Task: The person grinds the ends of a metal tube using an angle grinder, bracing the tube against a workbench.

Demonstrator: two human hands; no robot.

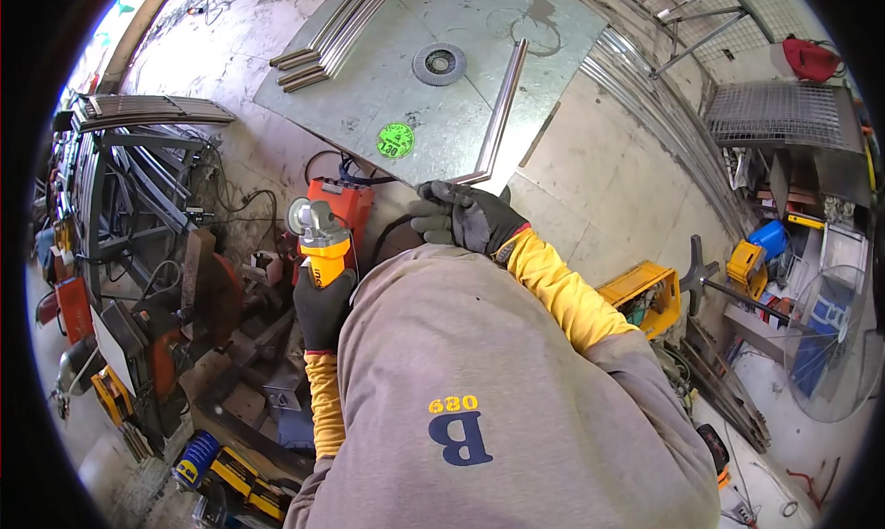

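My left hand (324,306), in a dark glove, is closed round the yellow body of an angle grinder (324,248), whose disc and grey head point up and away from me. My right hand (467,217), also gloved, is at the near edge of a metal-topped table (369,114), beside the near end of a bent metal tube (502,114). Its fingers are spread a little and nothing shows in them. On the tabletop lie a round abrasive disc (440,64), a green round label (395,141) and several metal tubes (336,31) at the far left.
A red machine (341,202) stands under the table's left corner. Metal racks (138,188) and tools crowd the left side. At the right are a yellow crate (645,294), a fan (832,340), a wire-mesh shelf (774,114) and long tubes (664,123) on the floor.
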